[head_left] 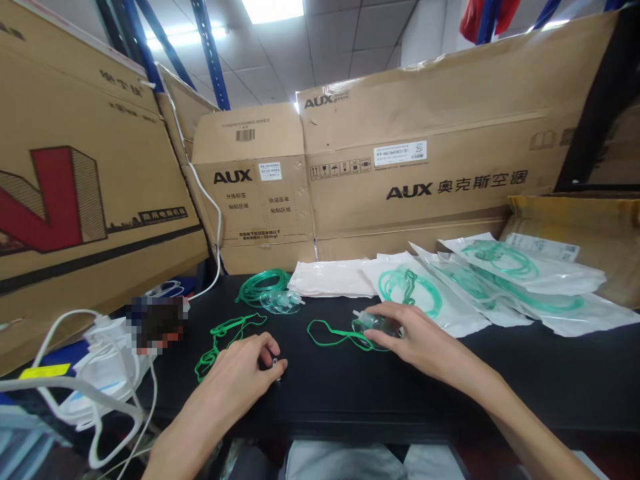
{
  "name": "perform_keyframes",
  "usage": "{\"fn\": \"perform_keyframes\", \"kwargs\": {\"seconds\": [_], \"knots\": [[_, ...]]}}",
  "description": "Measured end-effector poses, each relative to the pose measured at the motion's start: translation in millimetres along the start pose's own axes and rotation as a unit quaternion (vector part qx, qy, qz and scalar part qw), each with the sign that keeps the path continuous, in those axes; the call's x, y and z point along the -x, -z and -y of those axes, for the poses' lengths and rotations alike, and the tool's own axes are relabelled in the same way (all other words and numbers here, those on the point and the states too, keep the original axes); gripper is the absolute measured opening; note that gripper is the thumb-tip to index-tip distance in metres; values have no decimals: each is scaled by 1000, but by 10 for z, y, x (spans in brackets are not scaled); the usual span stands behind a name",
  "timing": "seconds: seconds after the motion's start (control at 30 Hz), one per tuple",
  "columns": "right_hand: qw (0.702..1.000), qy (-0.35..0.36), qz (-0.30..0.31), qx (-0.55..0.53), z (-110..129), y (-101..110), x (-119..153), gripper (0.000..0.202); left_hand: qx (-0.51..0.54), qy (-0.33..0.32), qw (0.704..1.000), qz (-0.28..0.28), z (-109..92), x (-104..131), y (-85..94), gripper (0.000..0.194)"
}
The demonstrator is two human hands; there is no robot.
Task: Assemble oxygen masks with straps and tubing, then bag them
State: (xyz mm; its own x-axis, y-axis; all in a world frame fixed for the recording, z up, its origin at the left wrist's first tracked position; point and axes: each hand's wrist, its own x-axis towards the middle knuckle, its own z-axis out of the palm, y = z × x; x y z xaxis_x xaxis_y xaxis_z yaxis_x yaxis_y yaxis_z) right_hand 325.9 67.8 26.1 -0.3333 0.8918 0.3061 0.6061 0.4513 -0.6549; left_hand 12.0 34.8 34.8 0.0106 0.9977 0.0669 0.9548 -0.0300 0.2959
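My right hand [407,330] is closed around a clear oxygen mask [377,327], thumb at its near side and fingers over the top. A green elastic strap [333,335] trails leftward from this mask across the black tabletop. Low over the table, my left hand [237,370] has its fingers curled, with a small clear plastic piece [275,362] at the thumb tip, partly hidden. Beyond that hand lie loose green straps [215,347]. Farther back, a second clear mask [281,302] rests against coiled green tubing [260,283].
Several white-and-clear packets with green tubing [520,267] overlap at the back right. A flat white packet stack [330,277] lies at the back middle. Cardboard panels [400,153] wall the table's back. White cables [95,400] hang at the left.
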Motion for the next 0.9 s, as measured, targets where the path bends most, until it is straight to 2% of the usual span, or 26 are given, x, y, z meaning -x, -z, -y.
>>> {"fn": "perform_keyframes", "kwargs": {"seconds": [0.13,0.3,0.43,0.6,0.7,0.8,0.9], "knots": [[1000,11,2,-1,-6,-12,-7,40,0,-25,999,27,20,-27,59,19],[1000,17,0,5,-6,-11,-4,41,-19,-92,995,-19,188,-184,31,20],[1000,12,-4,-1,-15,7,9,42,-10,-134,990,-41,245,-199,-4,28],[1000,10,-3,-15,-56,12,0,44,-37,-87,994,-55,264,-154,47,32],[1000,8,7,-5,-49,15,12,43,-53,-62,996,-28,289,-158,64,34],[1000,1,19,-1,-45,21,47,45,-70,-59,996,-3,302,-151,43,32],[999,-1,34,-1,-81,9,69,45,-63,-72,995,-3,292,-151,66,31]]}}
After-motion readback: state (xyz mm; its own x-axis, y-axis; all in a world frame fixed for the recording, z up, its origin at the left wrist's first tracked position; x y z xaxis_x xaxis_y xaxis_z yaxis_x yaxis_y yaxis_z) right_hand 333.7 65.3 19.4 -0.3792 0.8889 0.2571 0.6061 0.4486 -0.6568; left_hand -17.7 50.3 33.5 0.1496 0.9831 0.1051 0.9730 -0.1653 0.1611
